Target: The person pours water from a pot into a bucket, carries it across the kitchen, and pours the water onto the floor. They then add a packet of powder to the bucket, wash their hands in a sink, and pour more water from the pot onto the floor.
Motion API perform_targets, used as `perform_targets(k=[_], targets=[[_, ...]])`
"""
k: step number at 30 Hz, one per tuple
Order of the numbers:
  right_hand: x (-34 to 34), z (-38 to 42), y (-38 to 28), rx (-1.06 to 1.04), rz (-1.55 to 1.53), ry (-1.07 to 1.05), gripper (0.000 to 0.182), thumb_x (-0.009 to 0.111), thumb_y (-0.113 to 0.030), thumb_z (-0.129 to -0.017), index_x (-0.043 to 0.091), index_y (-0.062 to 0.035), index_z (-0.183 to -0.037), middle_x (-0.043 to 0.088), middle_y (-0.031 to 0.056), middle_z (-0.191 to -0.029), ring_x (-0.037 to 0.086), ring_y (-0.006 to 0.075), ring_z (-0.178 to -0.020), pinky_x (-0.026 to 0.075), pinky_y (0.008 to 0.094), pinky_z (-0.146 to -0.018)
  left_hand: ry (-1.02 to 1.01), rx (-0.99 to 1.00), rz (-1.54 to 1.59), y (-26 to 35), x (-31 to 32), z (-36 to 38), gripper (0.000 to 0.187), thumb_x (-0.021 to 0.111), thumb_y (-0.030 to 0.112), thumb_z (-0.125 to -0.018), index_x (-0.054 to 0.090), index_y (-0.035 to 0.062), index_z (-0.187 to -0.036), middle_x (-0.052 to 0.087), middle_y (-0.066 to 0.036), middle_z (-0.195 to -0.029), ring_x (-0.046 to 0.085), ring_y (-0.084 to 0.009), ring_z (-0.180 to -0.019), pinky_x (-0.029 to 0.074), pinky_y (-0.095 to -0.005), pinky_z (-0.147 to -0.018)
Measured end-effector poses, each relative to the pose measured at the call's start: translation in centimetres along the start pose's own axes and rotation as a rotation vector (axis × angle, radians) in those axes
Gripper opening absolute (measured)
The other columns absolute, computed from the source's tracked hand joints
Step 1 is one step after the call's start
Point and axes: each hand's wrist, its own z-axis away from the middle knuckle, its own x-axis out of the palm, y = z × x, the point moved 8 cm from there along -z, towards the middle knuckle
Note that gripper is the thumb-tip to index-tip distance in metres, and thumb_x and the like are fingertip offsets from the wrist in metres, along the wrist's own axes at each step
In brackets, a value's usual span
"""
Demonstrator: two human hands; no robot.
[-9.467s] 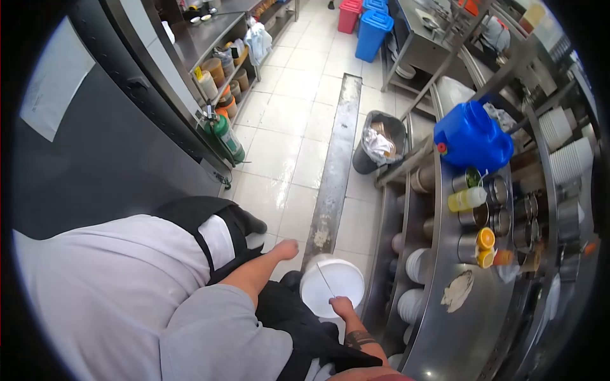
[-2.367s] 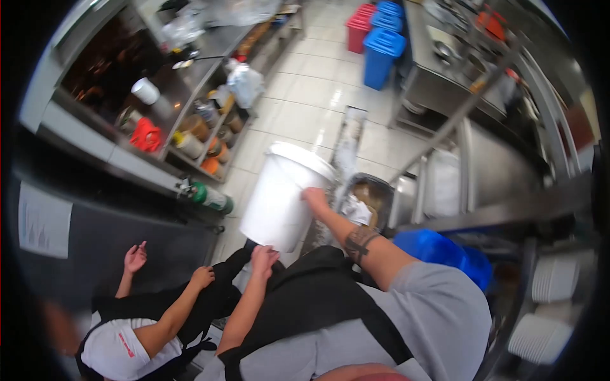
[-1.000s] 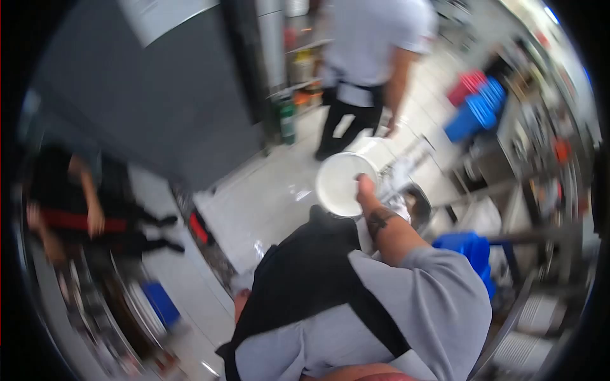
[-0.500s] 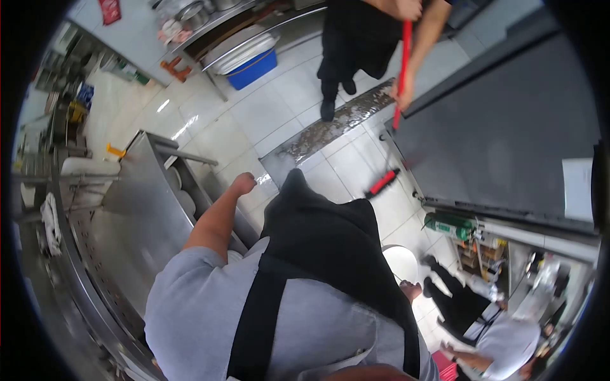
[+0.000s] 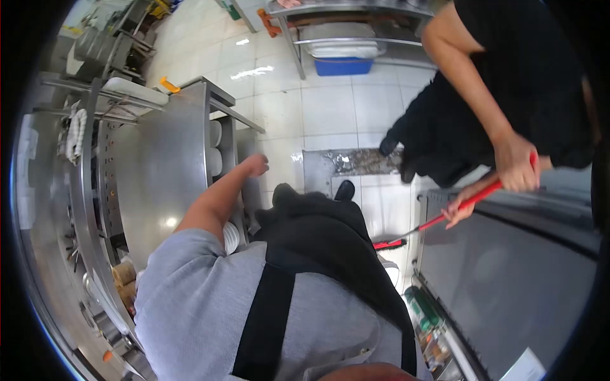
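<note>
My left hand (image 5: 257,165) hangs in the air beside the steel counter, fingers curled in, with nothing seen in it. Nearest to it are white plates (image 5: 216,149) stacked on the counter's shelf. My right hand is out of sight behind my body and black apron (image 5: 318,244). Part of a white bucket (image 5: 392,274) shows at the apron's right edge. A co-worker at the right grips a red-handled brush (image 5: 481,192) with both hands; its red head (image 5: 389,244) is low, close to my apron.
The steel counter (image 5: 165,146) runs along my left. In the tiled floor ahead lies a wet drain channel (image 5: 365,162). A dark grey cabinet (image 5: 508,267) stands at the right, with a green cylinder (image 5: 422,308) near it. A blue bin (image 5: 343,66) sits beneath the far table.
My view has turned and moved forward. The co-worker now appears closer on the right, and the brush head is nearer my apron. My right hand has gone out of view.
</note>
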Motion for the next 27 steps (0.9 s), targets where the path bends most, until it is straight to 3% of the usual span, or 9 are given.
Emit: perform_targets(k=[1, 2, 4, 6, 8, 12, 17, 19, 27], targets=[[2.1, -1.1, -3.5, -0.029, 0.068, -0.015, 0.050, 0.028, -0.034, -0.093, 0.051, -0.0084, -0.057, 0.049, 0.0087, -0.051, 0.043, 0.0213, -0.046, 0.033, 0.0382, -0.045, -0.044, 0.128, -0.173, -0.4, 0.2, 0.3, 0.036, 0.057, 0.026, -0.082, 0.067, 0.0022, -0.107, 0.065, -0.023, -0.113, 0.060, -0.0394, -0.108, 0.048, -0.0444, -0.094], [4.3, -2.0, -7.1, -0.066, 0.139, -0.027, 0.051, 0.028, -0.034, -0.093, 0.051, -0.0083, -0.057, 0.049, 0.0088, -0.051, 0.043, 0.0214, -0.046, 0.034, 0.0383, -0.045, -0.018, 0.136, -0.146, -1.2, -0.2, 0.8, 0.028, 0.054, 0.024, -0.086, 0.068, 0.0025, -0.098, 0.065, -0.022, -0.109, 0.059, -0.0411, -0.105, 0.049, -0.0470, -0.090], [9.0, -2.8, -14.0, -0.142, 0.275, -0.051, 0.051, 0.028, -0.034, -0.094, 0.052, -0.0082, -0.057, 0.050, 0.0088, -0.051, 0.043, 0.0215, -0.046, 0.034, 0.0385, -0.046, 0.064, 0.117, -0.059, -7.9, 3.3, -1.0, 0.027, 0.053, 0.022, -0.087, 0.067, 0.0023, -0.097, 0.065, -0.022, -0.108, 0.059, -0.0418, -0.104, 0.049, -0.0472, -0.090], [13.9, -3.5, -20.1, -0.221, 0.416, -0.068, 0.052, 0.028, -0.035, -0.094, 0.052, -0.0081, -0.057, 0.050, 0.0088, -0.051, 0.044, 0.0216, -0.047, 0.034, 0.0386, -0.046, 0.140, 0.097, 0.050, -9.3, 4.5, -0.7, 0.026, 0.051, 0.021, -0.088, 0.067, 0.0020, -0.096, 0.065, -0.022, -0.108, 0.059, -0.0426, -0.104, 0.049, -0.0474, -0.089], [18.6, -4.1, -24.9, -0.297, 0.556, -0.091, 0.052, 0.028, -0.035, -0.094, 0.052, -0.0079, -0.057, 0.050, 0.0089, -0.052, 0.044, 0.0217, -0.047, 0.035, 0.0388, -0.047, 0.230, -0.070, 0.312, -9.3, 2.9, 2.2, 0.029, 0.051, 0.021, -0.088, 0.066, 0.0003, -0.102, 0.064, -0.023, -0.110, 0.058, -0.0430, -0.106, 0.048, -0.0454, -0.092], [28.0, -1.9, -32.2, -0.418, 0.730, -0.108, 0.053, 0.028, -0.036, -0.095, 0.052, -0.0077, -0.057, 0.050, 0.0090, -0.052, 0.045, 0.0220, -0.048, 0.036, 0.0391, -0.048, 0.270, -0.223, 0.410, -7.5, 1.5, 6.1, 0.032, 0.051, 0.021, -0.088, 0.064, -0.0010, -0.107, 0.063, -0.024, -0.112, 0.058, -0.0428, -0.107, 0.047, -0.0446, -0.093], [36.9, -0.3, -28.8, -0.429, 0.944, -0.106, 0.055, 0.028, -0.037, -0.096, 0.052, -0.0074, -0.057, 0.051, 0.0091, -0.052, 0.046, 0.0223, -0.049, 0.036, 0.0396, -0.049, 0.165, -0.247, 0.451, -9.1, -5.4, 4.0, 0.032, 0.050, 0.019, -0.089, 0.063, -0.0005, -0.110, 0.063, -0.024, -0.112, 0.058, -0.0421, -0.106, 0.047, -0.0458, -0.093], [40.7, 1.3, -25.8, -0.417, 1.038, -0.113, 0.055, 0.028, -0.037, -0.096, 0.052, -0.0073, -0.057, 0.051, 0.0091, -0.053, 0.046, 0.0224, -0.049, 0.037, 0.0397, -0.049, 0.268, -0.201, 0.429, -12.1, -9.4, 0.3, 0.031, 0.049, 0.018, -0.089, 0.063, 0.0004, -0.111, 0.063, -0.023, -0.112, 0.058, -0.0413, -0.107, 0.047, -0.0457, -0.093], [53.9, 8.7, -16.4, -0.439, 1.292, -0.143, 0.057, 0.027, -0.039, -0.098, 0.052, -0.0068, -0.057, 0.052, 0.0093, -0.053, 0.048, 0.0229, -0.050, 0.038, 0.0404, -0.051, 0.248, 0.044, 0.261, -17.4, -32.2, -13.4, 0.039, 0.054, 0.025, -0.091, 0.057, 0.0081, -0.126, 0.059, -0.018, -0.122, 0.057, -0.0345, -0.112, 0.046, -0.0428, -0.096]])
